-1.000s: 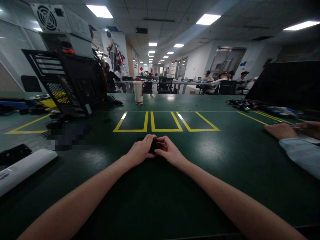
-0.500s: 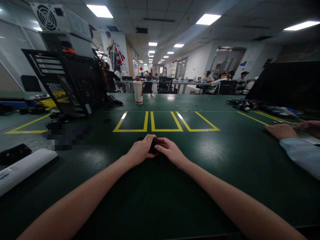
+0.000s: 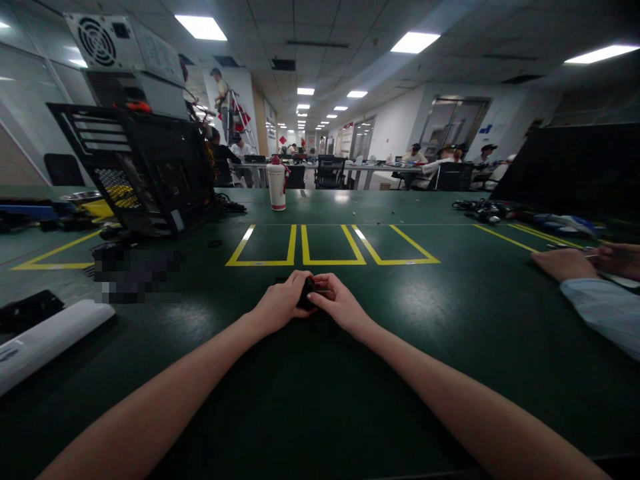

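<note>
My left hand [image 3: 281,304] is wrapped round a small black object [image 3: 305,295] just above the green tabletop [image 3: 320,387]. Most of that object is hidden by the fingers, so its kind does not show. Against its right side my right hand [image 3: 344,308] is closed in a pinch, with thumb and fingertips close together. Something thin seems to lie between those fingers, too small to make out. Beyond both hands, yellow tape outlines [image 3: 333,262] mark the table.
At the left stand a black computer case [image 3: 165,170] with a power supply [image 3: 125,43] on top, and a long white object [image 3: 60,340]. A white cup with a red lid [image 3: 277,185] is further back. At the right, a co-worker's hand [image 3: 567,265] rests near cables [image 3: 485,210].
My right fingertips have shifted very slightly left against the black object. The left hand keeps its hold, and the whole view has tipped up a little.
</note>
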The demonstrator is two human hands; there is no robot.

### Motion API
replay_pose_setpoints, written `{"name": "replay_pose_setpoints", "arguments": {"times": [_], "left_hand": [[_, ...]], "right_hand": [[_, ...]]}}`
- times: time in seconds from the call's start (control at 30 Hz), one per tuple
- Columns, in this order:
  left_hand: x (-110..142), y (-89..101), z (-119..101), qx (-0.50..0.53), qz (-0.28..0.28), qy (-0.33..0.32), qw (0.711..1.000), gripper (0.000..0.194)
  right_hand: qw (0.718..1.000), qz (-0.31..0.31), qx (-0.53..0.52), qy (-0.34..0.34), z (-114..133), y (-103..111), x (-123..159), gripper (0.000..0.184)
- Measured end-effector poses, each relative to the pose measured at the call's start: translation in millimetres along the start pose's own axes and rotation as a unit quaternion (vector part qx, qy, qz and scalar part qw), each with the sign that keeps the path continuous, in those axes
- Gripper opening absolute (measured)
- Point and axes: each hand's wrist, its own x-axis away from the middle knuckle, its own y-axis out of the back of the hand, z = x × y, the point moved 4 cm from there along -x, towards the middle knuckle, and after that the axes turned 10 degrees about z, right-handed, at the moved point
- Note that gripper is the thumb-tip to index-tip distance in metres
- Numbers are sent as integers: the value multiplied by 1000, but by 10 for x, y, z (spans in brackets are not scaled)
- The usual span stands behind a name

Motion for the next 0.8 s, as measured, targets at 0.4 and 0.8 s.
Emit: {"name": "replay_pose_setpoints", "arguments": {"times": [0.4, 0.8], "left_hand": [[-1, -4, 15, 4, -7, -12, 1000, 58], [-5, -11, 20, -6, -6, -6, 1000, 60]], "right_hand": [[999, 28, -23, 10, 81, -56, 60, 23], [998, 46, -22, 38, 37, -17, 31, 31]]}}
